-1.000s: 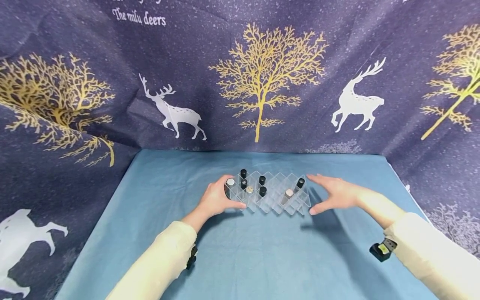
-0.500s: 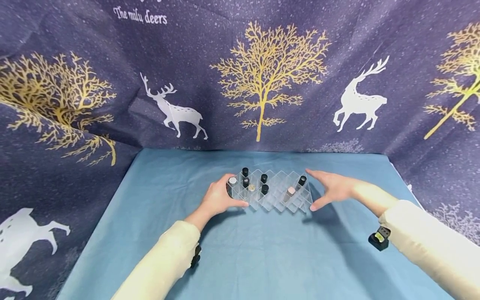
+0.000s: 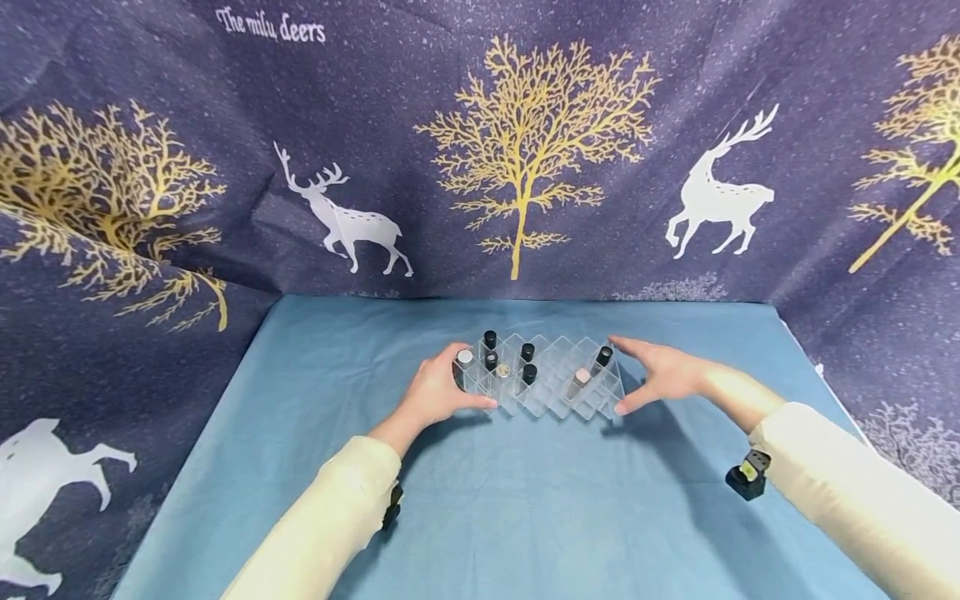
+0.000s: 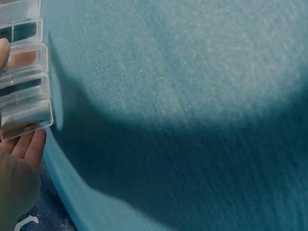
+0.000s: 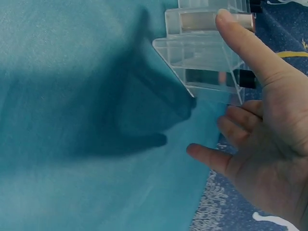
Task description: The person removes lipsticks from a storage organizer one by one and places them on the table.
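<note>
A clear plastic lipstick holder with diamond compartments lies across the middle of the head view. Several capped cosmetic tubes stand in it, including a white-capped one at the left end, a pink-capped one and a black-capped one towards the right. My left hand grips the left end, thumb along the front and fingers round the far side. At the other end my right hand holds the corners between thumb and fingers. In the right wrist view, its thumb overlaps the holder's side.
A blue cloth covers the table. Behind it hangs a dark purple backdrop printed with trees and deer, which also closes off both sides. The hands cast shadows on the cloth.
My right hand has moved in slightly, its thumb and fingertips now at the holder's right corners. The left hand keeps its grip, and the tubes stay in their compartments.
</note>
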